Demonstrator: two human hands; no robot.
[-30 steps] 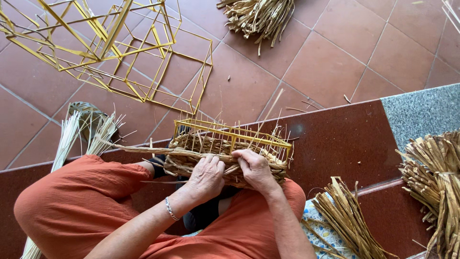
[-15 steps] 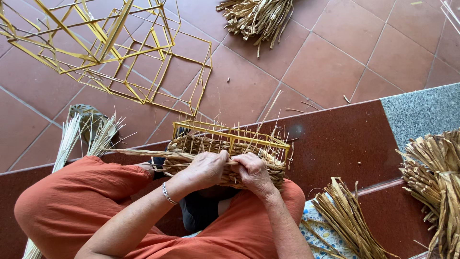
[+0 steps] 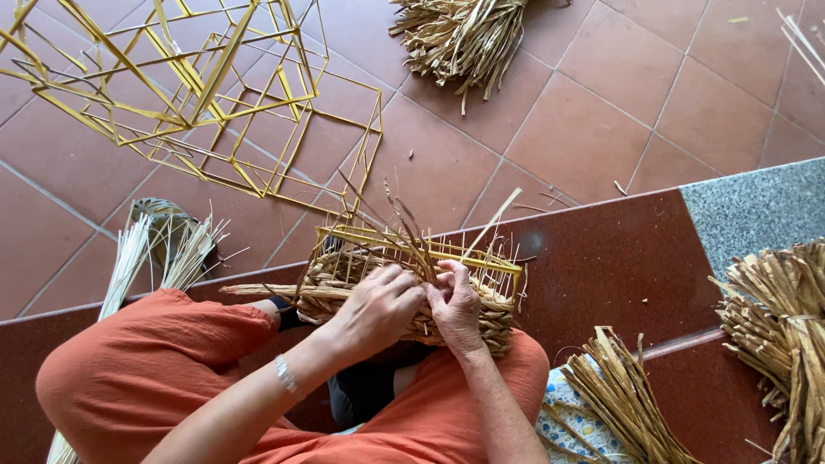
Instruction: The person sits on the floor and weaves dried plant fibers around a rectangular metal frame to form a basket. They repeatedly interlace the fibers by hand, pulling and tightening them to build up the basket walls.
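A half-woven basket (image 3: 481, 301), a yellow wire frame wrapped with braided dry straw, rests on my lap over orange trousers. My left hand (image 3: 374, 309) grips straw strands against the basket's near side, a bracelet on its wrist. My right hand (image 3: 458, 305) sits beside it, fingers pinching the same strands at the weave. The two hands touch. Loose straw ends stick up from the frame above my fingers, and a braided tail trails off to the left.
Bare yellow wire frames (image 3: 185, 94) lie on the tiled floor at upper left. Straw bundles lie at top centre (image 3: 460, 34), right (image 3: 778, 318), lower right (image 3: 627, 399) and left (image 3: 159, 249). I sit on a dark red step (image 3: 610, 258).
Both hands have come closer together at the basket's middle, and straw strands now stand up above the frame. The basket has tilted slightly.
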